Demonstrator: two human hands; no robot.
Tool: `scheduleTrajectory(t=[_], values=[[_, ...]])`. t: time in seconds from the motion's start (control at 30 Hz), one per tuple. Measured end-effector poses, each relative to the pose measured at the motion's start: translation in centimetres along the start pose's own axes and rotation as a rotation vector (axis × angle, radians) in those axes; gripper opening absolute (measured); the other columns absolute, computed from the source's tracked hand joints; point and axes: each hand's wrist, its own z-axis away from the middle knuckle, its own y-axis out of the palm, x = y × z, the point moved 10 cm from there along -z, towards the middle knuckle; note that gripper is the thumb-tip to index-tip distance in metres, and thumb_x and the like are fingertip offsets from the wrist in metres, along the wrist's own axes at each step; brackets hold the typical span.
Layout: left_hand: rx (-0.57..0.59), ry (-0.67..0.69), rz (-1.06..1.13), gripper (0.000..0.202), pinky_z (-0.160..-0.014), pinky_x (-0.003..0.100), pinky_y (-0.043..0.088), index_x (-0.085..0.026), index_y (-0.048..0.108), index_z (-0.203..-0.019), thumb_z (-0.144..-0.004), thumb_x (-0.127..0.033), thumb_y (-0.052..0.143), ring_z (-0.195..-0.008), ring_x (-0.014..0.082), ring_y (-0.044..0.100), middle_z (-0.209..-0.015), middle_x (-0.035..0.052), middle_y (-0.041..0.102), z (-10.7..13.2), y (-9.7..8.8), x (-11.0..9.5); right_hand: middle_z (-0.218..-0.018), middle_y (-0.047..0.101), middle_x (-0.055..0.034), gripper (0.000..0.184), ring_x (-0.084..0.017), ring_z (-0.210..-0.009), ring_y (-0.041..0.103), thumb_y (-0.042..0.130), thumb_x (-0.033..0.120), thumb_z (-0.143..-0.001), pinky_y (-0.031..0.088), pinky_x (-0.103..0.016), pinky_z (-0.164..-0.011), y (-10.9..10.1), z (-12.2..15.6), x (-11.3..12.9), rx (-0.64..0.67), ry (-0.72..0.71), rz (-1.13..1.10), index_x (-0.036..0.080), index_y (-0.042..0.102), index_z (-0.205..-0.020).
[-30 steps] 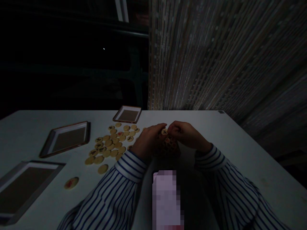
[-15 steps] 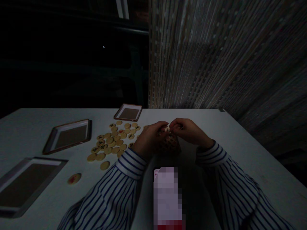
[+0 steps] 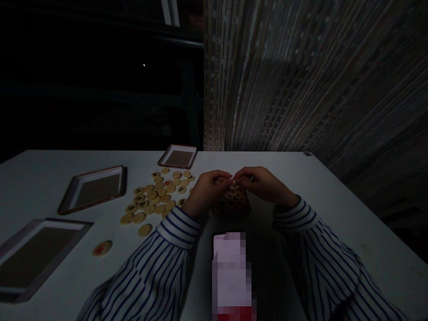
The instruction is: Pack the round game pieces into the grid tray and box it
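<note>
My left hand (image 3: 207, 189) and my right hand (image 3: 264, 183) meet over a small brown patterned object (image 3: 233, 201), perhaps a box or pouch. Between their closed fingertips, at its top, shows a Chinese chess piece (image 3: 234, 183), a pale disc with a dark mark. Both hands pinch around this piece; the thumbs partly cover it. Left of my left hand lies a loose spread of pale round Chinese chess pieces (image 3: 152, 195), some with black characters and some with red. A single red-marked piece (image 3: 102, 248) lies apart, nearer me.
A lit phone (image 3: 230, 272) lies between my forearms. Three shallow rimmed trays stand on the white table (image 3: 321, 187): a far one (image 3: 161, 163), a middle one (image 3: 63, 206) and a near-left one (image 3: 20, 298). A bead-string curtain (image 3: 267, 89) hangs beyond. The light is dim.
My fingertips have drawn closer together over the patterned object, with my left hand turning inward. The chess piece sits slightly lower and shows less. The view has shifted a little.
</note>
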Motion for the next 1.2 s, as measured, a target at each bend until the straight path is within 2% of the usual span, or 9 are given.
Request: scheduleTrajectory(t=[0.17,0.33,0.57,0.73,0.9,1.03,1.2], values=[[-0.048,-0.024,0.047,0.025,-0.061,0.025,0.049,-0.013,0.063,-0.088,-0.066,-0.027,0.064,-0.067,0.014,0.062,-0.073,0.0028,0.067,0.0,-0.5,0.4,-0.072,0.063,-0.0001,0.016,-0.01,-0.065,0.056,0.052,0.025,-0.078,0.039,-0.02,-0.056,-0.4,0.0,-0.2,-0.041,-0.002,0.101,0.016,0.064,-0.085],[-0.071,-0.048,0.067,0.03,-0.067,0.028,0.05,-0.013,0.064,-0.092,-0.067,-0.029,0.064,-0.073,0.0159,0.063,-0.079,0.0047,0.068,-0.1,-0.7,0.9,-0.07,0.062,0.0013,0.02,-0.009,-0.059,0.053,0.052,0.025,-0.078,0.036,-0.021,-0.054,-0.5,0.2,0.2,-0.046,-0.01,0.2,0.018,0.062,-0.093],[-0.012,-0.093,0.173,0.029,-0.075,0.033,0.05,-0.012,0.065,-0.092,-0.067,-0.027,0.063,-0.078,0.0182,0.064,-0.085,0.0068,0.069,0.1,0.2,1.2,-0.089,0.064,-0.0035,0.028,-0.014,-0.078,0.057,0.054,0.034,-0.08,0.04,-0.025,-0.067,0.0,0.3,1.2,-0.014,-0.066,0.298,0.019,0.058,-0.103],[-0.037,-0.077,0.186,0.023,-0.073,0.032,0.05,-0.012,0.066,-0.086,-0.066,-0.024,0.064,-0.075,0.0174,0.064,-0.08,0.005,0.069,0.1,0.1,0.9,-0.091,0.064,-0.0051,0.027,-0.016,-0.082,0.056,0.055,0.033,-0.08,0.04,-0.027,-0.071,0.3,0.2,1.6,-0.014,-0.1,0.441,0.019,0.058,-0.102],[-0.035,-0.102,0.172,0.02,-0.07,0.031,0.05,-0.013,0.066,-0.081,-0.064,-0.023,0.064,-0.07,0.0166,0.063,-0.073,0.0032,0.068,0.2,0.2,0.9,-0.091,0.064,-0.0056,0.024,-0.017,-0.084,0.055,0.055,0.029,-0.079,0.039,-0.028,-0.074,0.4,0.5,2.3,-0.033,-0.136,0.548,0.017,0.058,-0.1],[-0.008,-0.084,0.13,0.02,-0.07,0.03,0.05,-0.013,0.066,-0.082,-0.066,-0.024,0.062,-0.072,0.0166,0.063,-0.075,0.0035,0.069,0.2,0.5,0.8,-0.09,0.064,-0.0061,0.023,-0.017,-0.084,0.055,0.054,0.029,-0.08,0.038,-0.027,-0.073,0.5,0.5,2.4,-0.016,-0.135,0.618,0.017,0.059,-0.099],[-0.047,-0.025,-0.039,0.027,-0.07,0.028,0.05,-0.011,0.063,-0.093,-0.071,-0.026,0.056,-0.077,0.0169,0.063,-0.084,0.0061,0.069,-0.3,-0.5,0.8,-0.09,0.064,-0.006,0.025,-0.017,-0.084,0.055,0.053,0.031,-0.08,0.037,-0.027,-0.072,0.7,0.4,1.7,0.038,-0.106,0.694,0.018,0.059,-0.1]])
